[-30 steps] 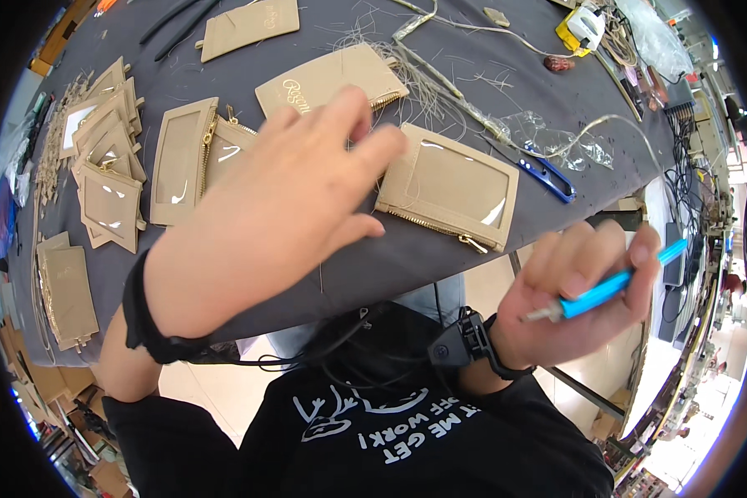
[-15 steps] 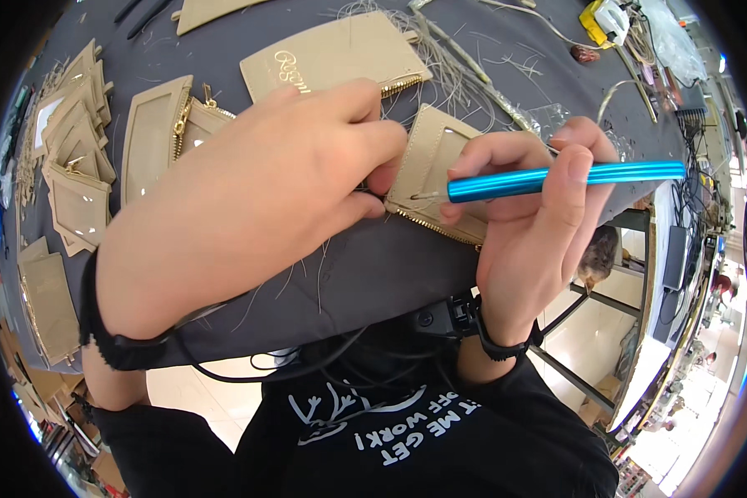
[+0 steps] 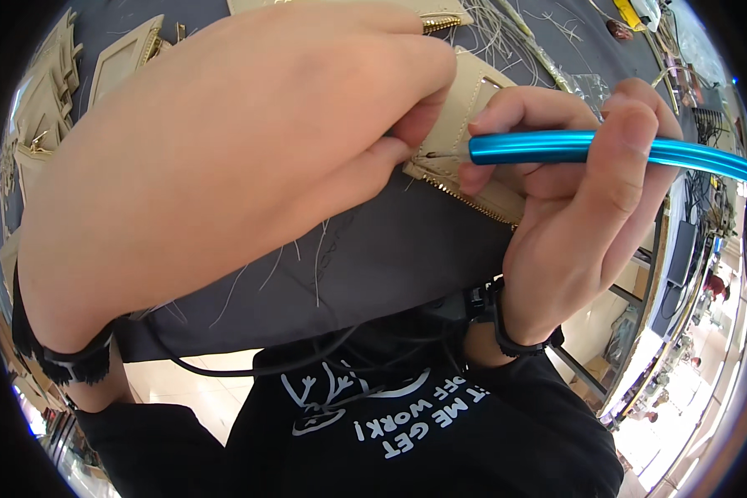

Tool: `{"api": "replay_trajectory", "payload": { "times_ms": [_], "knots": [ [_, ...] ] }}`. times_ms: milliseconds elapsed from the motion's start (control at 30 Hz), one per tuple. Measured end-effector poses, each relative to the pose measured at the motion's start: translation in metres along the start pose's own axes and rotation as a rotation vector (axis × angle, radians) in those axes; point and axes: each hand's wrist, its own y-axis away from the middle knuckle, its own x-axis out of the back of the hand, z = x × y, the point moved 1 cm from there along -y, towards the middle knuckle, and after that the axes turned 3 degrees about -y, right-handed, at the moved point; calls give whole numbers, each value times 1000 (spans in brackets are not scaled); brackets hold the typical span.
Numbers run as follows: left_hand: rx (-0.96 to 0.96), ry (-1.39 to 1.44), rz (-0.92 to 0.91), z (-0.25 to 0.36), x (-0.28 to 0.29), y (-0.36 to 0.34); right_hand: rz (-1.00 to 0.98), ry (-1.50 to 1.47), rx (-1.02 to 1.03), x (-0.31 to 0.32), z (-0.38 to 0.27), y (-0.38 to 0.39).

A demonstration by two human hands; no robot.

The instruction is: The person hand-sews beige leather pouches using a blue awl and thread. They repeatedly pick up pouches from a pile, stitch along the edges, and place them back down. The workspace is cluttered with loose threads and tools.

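Note:
A beige card holder [image 3: 463, 95] with a brass-toothed zipper [image 3: 465, 199] along its near edge lies between my hands. The thumb and bent fingers of my left hand [image 3: 340, 91] pinch its near left corner, partly hiding it. My right hand [image 3: 589, 191] grips a blue metallic-handled pick [image 3: 531, 148], held nearly level. Its thin tip points left and meets the holder's surface close to that pinched corner, beside my left fingertips. The right fingertips rest over the holder's right part. Whether the tip goes into the material is too small to tell.
Stacked beige card holders [image 3: 46, 100] lie at the far left, another holder [image 3: 124, 62] beside them. A further beige piece with a zipper [image 3: 440, 18] sits beyond my left hand. Loose threads [image 3: 506, 41] trail over the dark grey tablecloth [image 3: 373, 266], whose edge runs close to my body.
The view has come closer, so my hands and the holder look larger and the far pieces have slid toward the upper edge. The pick's tip stays near the same corner; both grips are kept.

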Motion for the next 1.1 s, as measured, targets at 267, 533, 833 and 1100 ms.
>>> {"api": "replay_trajectory", "payload": {
  "times_ms": [267,533,833,1100],
  "knots": [
    [22,-4,-16,1,0,1,57,-131,-103,-2,1,-2],
    [61,41,-27,-1,2,3,23,-3,-64,0,-2,-3],
    [38,-38,-15,3,-1,2,-72,-346,-77,12,-1,-5],
    [63,-45,6,10,0,0,-71,-326,-102,11,-2,-5]
  ]
}}
